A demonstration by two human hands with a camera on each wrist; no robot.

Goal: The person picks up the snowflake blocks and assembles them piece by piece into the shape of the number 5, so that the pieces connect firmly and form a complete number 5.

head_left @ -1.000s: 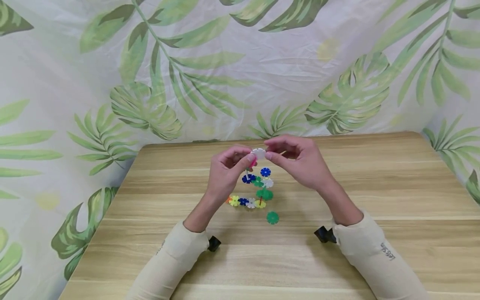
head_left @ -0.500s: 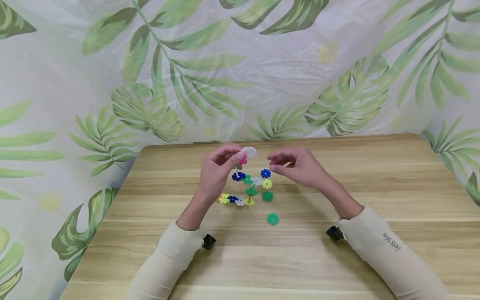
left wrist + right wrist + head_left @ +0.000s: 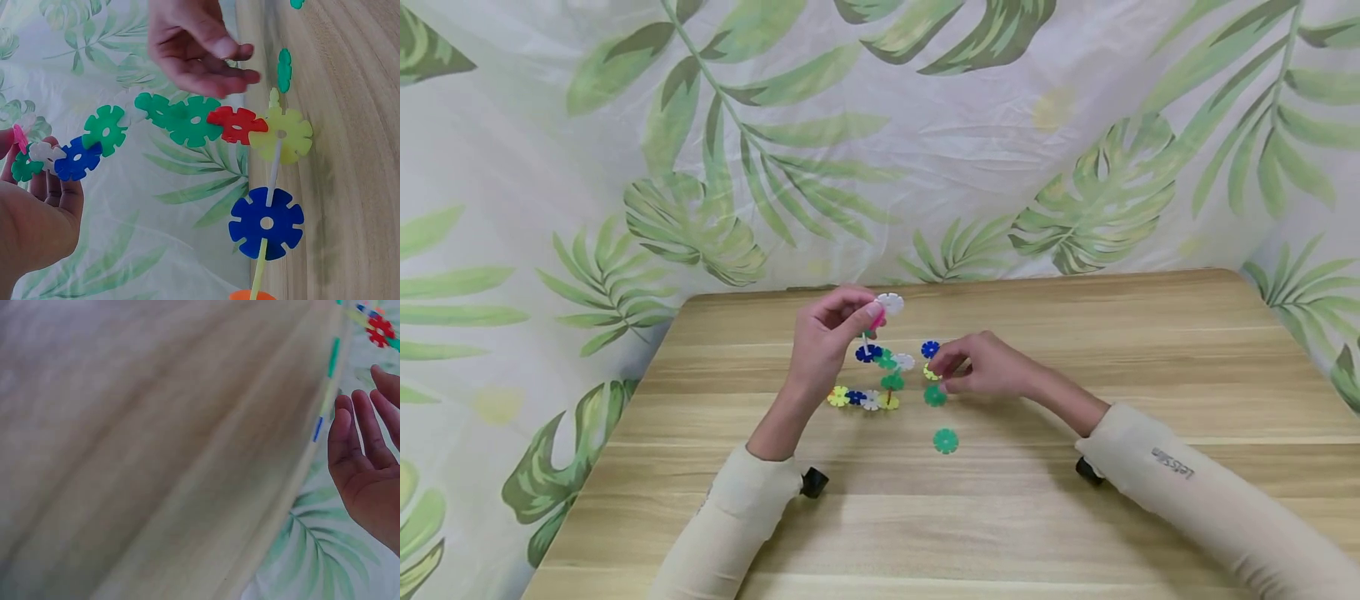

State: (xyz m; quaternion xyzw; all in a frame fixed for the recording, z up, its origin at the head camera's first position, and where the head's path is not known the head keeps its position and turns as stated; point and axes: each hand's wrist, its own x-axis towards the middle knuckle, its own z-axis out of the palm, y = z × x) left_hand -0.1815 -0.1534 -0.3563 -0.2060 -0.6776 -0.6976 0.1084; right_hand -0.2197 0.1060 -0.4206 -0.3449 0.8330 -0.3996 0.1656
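Observation:
My left hand [image 3: 822,343] pinches the pink flower-shaped interlocking disc [image 3: 20,139] at one end of a linked chain, with a white disc [image 3: 891,303] sticking out past the fingertips. From there the chain of slotted plastic discs, in green, white, blue, red [image 3: 237,125], yellow [image 3: 294,134] and orange, hangs down and bends left near the tabletop. My right hand [image 3: 988,367] holds nothing; its fingers are loosely bent over a loose yellow disc [image 3: 928,372], with the fingertips right by a loose green disc [image 3: 935,396].
A loose blue disc [image 3: 930,348] lies behind the yellow one, and another green disc [image 3: 945,441] lies nearer the front. The wooden table [image 3: 1150,375] ends at a leaf-printed cloth [image 3: 955,150] behind. Black wrist cameras [image 3: 813,482] jut from both sleeves.
My right hand has let go of the white disc and moved down to the loose discs. My left hand has shifted left, carrying the chain with it.

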